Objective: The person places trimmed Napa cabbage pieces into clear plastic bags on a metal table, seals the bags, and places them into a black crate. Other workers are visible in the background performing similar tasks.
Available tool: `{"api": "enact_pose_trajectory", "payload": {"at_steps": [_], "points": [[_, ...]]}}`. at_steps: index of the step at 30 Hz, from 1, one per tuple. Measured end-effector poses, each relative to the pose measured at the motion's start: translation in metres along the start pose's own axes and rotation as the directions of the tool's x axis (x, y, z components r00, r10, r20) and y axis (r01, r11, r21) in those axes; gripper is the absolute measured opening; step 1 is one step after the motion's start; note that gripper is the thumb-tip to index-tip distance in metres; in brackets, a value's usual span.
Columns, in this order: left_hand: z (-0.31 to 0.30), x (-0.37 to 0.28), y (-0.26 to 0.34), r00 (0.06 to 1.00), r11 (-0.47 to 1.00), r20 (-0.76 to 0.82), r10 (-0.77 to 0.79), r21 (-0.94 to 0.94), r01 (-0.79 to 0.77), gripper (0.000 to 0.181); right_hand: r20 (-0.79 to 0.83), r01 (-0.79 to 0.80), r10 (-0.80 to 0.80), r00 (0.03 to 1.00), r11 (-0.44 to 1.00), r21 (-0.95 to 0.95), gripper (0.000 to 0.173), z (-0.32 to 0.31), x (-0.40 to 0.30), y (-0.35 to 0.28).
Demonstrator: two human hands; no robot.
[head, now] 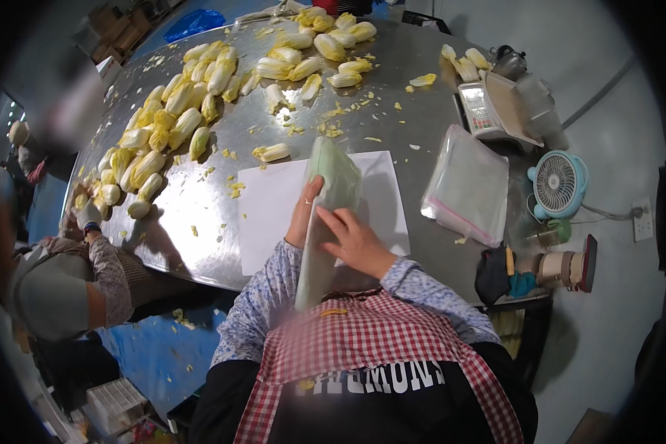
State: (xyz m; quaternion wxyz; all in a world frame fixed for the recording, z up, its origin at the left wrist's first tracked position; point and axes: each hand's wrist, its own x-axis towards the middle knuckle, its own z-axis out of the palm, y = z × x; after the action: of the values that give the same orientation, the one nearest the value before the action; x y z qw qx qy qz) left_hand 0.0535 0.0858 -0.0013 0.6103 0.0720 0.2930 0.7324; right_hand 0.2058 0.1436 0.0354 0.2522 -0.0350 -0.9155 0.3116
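Observation:
My left hand [306, 213] grips a folded, pale green sheaf of thin plastic [336, 177], which looks like plastic bags, by its left side. The sheaf stands on edge and reaches down towards my apron. From the right, my right hand [361, 238] lays its fingertips on the sheaf's face, thumb and index finger apart; whether it pinches a layer cannot be seen. Below both hands a white sheet [272, 216] lies on the steel table [222, 205]. One small napa cabbage [272, 152] lies at the sheet's far edge.
Many napa cabbages [183, 105] are heaped at left and far side, among leaf scraps. Rightward lie a stack of clear bags [469, 183], a scale [480, 111], a blue fan [558, 183] and a tumbler [560, 267]. A co-worker's gloved hand [89, 215] touches cabbages at left.

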Motion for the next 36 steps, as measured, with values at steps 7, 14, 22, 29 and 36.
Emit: {"api": "enact_pose_trajectory", "payload": {"at_steps": [7,14,22,29,36], "points": [[0.048,-0.016,0.012,1.0,0.994,0.029,-0.011,-0.11,0.014,0.054,-0.077,0.064,-0.037,0.996,0.918,0.39,0.039,0.0,0.017,-0.054],[-0.018,0.011,0.002,0.994,0.764,0.08,0.076,0.636,-0.11,0.048,0.107,0.05,-0.091,0.99,0.94,0.338,0.063,-0.073,0.019,-0.045],[-0.001,0.016,-0.021,0.662,0.117,0.634,-0.399,0.751,-0.649,0.038,0.424,-0.154,0.122,0.897,0.987,0.04,0.112,-0.048,-0.001,0.032],[0.161,-0.052,0.085,0.906,-0.039,0.339,0.253,0.939,-0.341,0.057,0.191,-0.401,0.361,0.913,0.882,0.247,0.064,-0.034,-0.061,0.086],[0.191,-0.091,0.064,0.822,-0.624,0.563,0.082,0.672,-0.398,0.055,0.111,-0.408,0.395,0.912,0.849,0.335,0.027,-0.035,-0.078,0.075]]}}
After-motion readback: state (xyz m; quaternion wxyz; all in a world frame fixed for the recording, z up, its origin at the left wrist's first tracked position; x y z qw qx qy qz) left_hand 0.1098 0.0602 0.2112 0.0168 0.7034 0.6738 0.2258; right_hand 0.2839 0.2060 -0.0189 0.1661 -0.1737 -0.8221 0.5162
